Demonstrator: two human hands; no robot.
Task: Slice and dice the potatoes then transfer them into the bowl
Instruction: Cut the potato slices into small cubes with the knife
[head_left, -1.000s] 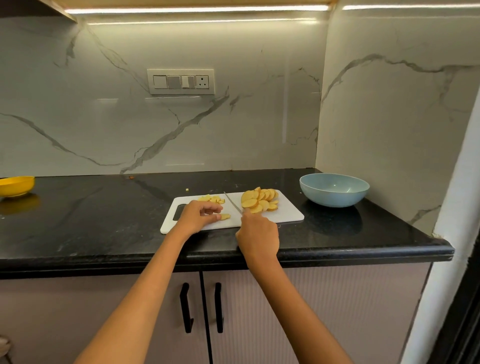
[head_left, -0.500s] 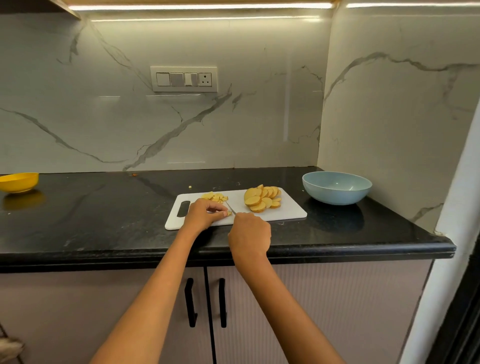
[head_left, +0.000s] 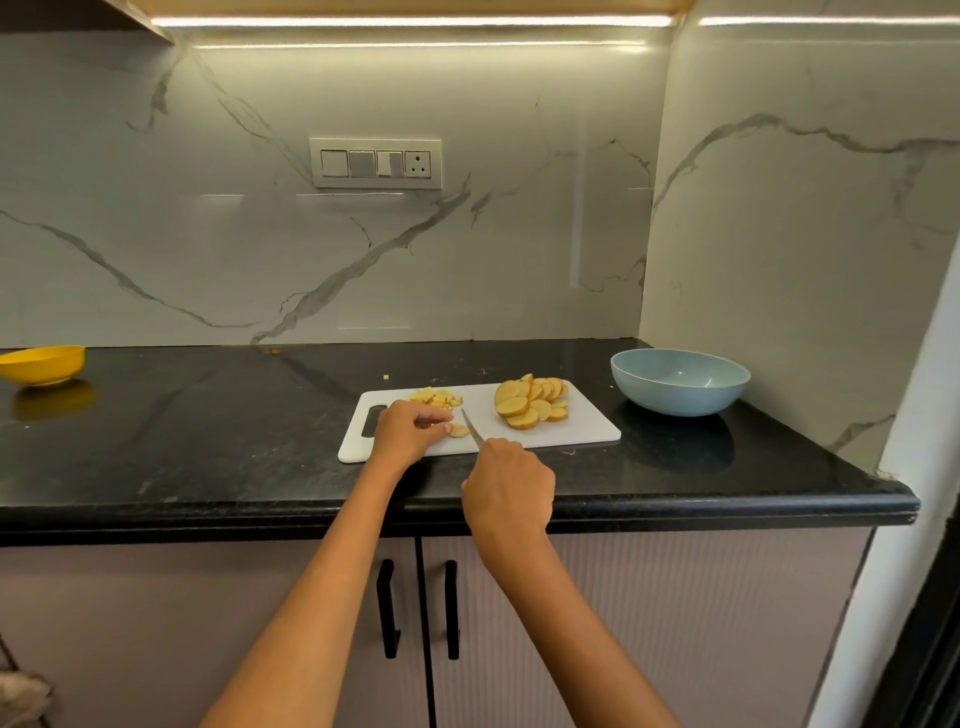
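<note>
White cutting board (head_left: 582, 431) at frame centre carries potato rounds (head_left: 532, 402). Left hand (head_left: 408, 431) pinches one slice (head_left: 458, 431); right hand (head_left: 506, 488) grips the knife (head_left: 471, 428). Slices look firm, wet, probably slippery; best held by their edges. Bowl (head_left: 680, 382) waits centre-right.

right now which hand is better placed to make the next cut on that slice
Right. The right hand already grips the knife, its blade beside the potato slice on the cutting board. The left hand is pinning that slice.
</note>
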